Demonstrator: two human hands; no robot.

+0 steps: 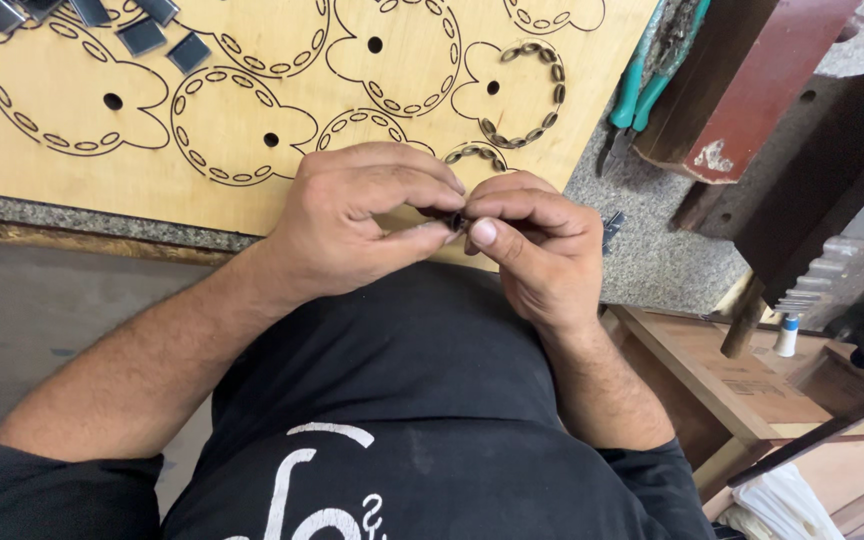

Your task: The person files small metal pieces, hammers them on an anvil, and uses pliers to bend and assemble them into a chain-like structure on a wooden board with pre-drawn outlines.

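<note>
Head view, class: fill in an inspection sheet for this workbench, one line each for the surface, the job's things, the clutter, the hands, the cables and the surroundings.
Surface: speckled grey worktop, largely covered by a plywood sheet cut with round slotted outlines.
Job's things: small dark piece pinched between both hands; too small to identify.
Clutter: dark rectangular pieces on the sheet's far left; teal-handled pliers beside the sheet.
Hands: left hand and right hand meet fingertip to fingertip, both closed on the piece.
Cables: nothing seen.
Surroundings: reddish-brown block at right; wooden frame and a small white bottle below it.
</note>
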